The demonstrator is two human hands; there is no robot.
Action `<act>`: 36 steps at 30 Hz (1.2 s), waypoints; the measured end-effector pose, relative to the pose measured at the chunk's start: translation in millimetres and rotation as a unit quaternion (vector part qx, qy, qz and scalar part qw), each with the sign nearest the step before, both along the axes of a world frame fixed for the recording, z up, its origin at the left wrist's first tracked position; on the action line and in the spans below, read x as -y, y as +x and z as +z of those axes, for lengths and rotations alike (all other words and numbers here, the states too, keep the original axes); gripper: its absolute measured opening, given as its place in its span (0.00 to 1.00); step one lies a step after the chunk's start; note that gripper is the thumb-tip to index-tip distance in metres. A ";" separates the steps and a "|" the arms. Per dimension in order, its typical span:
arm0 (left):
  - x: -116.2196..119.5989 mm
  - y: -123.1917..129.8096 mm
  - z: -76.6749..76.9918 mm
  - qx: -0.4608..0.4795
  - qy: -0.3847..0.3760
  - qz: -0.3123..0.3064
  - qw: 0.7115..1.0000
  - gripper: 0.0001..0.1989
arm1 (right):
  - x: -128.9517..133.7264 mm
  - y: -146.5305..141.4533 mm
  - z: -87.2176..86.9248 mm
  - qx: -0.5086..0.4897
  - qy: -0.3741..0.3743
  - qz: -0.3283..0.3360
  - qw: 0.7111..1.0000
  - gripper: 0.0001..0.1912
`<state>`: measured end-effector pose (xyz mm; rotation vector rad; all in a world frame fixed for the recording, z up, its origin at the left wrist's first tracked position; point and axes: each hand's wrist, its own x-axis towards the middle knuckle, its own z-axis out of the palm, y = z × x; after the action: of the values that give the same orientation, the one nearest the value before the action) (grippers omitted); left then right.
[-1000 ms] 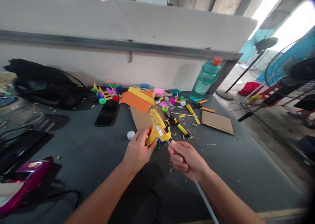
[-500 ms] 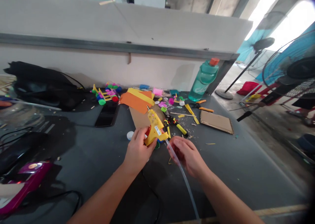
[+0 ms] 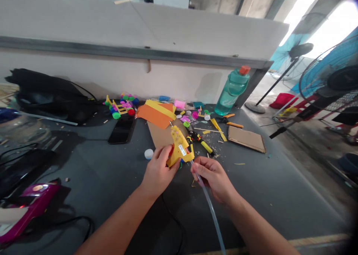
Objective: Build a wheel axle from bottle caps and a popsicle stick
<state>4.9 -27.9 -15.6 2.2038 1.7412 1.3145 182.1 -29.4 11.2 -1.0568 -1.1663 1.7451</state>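
Observation:
A yellow hot glue gun (image 3: 179,147) is gripped by my left hand (image 3: 160,169), its metal nozzle pointing away from me toward the orange paper (image 3: 155,115). From the gun's rear end a long translucent glue stick (image 3: 209,202) hangs down toward the table's front edge, bending slightly. My right hand (image 3: 211,176) pinches this stick between thumb and fingers just behind the gun. Beyond the gun lie wire strippers (image 3: 205,145) with yellow and black handles. A white bottle cap (image 3: 148,154) sits left of my left hand.
A black phone (image 3: 121,130), small colourful wheeled models (image 3: 120,107) and a teal bottle (image 3: 232,90) stand toward the back. Orange-handled pliers (image 3: 235,124) and a cardboard piece (image 3: 246,138) lie right. A magenta device (image 3: 36,206) is at left; fans (image 3: 332,75) stand beyond the table.
My right hand's fingers have closed onto the glue stick near the gun. The glue gun and my left hand have shifted slightly right. At far left, another person's fingers are out of view now.

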 end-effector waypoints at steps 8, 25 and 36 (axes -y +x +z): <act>-0.7 -1.4 1.3 -0.005 0.003 -0.011 1.000 0.17 | -1.4 0.3 2.6 -0.069 -0.050 0.032 0.996 0.17; 0.2 -4.9 2.0 -0.023 0.008 -0.014 1.000 0.18 | 6.0 2.0 -2.8 0.323 0.304 -0.113 0.889 0.11; 1.3 9.8 -5.6 0.154 -0.099 0.031 0.983 0.23 | -6.9 3.5 -8.5 0.028 0.047 -0.095 0.994 0.20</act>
<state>14.7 -29.1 -21.1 1.7494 1.7470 1.3416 185.5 -22.5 2.8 -1.1275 -1.1313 1.5094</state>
